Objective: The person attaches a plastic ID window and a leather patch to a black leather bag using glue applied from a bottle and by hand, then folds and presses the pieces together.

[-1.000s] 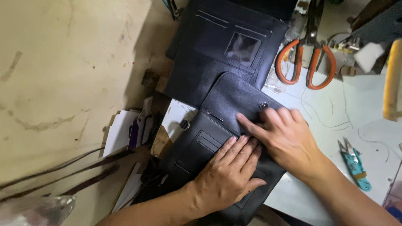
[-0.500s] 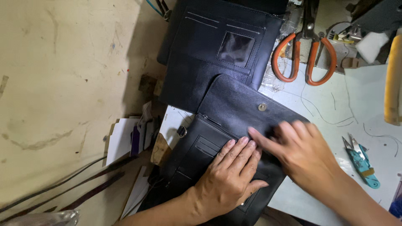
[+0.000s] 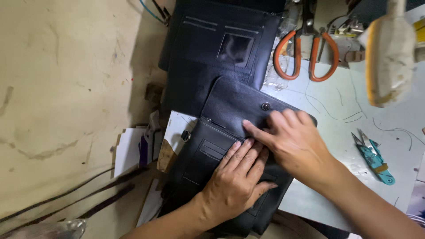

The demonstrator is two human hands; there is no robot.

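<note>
A black leather wallet piece [image 3: 230, 106] with a snap stud lies open at the edge of a pale worktable [image 3: 336, 132]. My left hand [image 3: 237, 181] presses flat on its lower half, over the card slots. My right hand [image 3: 292, 137] lies flat across the fold line, fingers pointing left, just below the snap stud. Behind it lies a second black wallet panel [image 3: 217, 53] with a clear window pocket. Neither hand grips anything.
Orange-handled scissors [image 3: 305, 53] lie at the back of the table. Teal thread snips [image 3: 374, 157] sit to the right. A yellow-edged sponge-like block [image 3: 389, 53] hangs close at the upper right. Paper and card scraps [image 3: 146, 146] stick out left of the table over a stained floor [image 3: 57, 88].
My right hand has slid down and left along the fold, uncovering the snap stud. My left hand stays pressed in the same spot.
</note>
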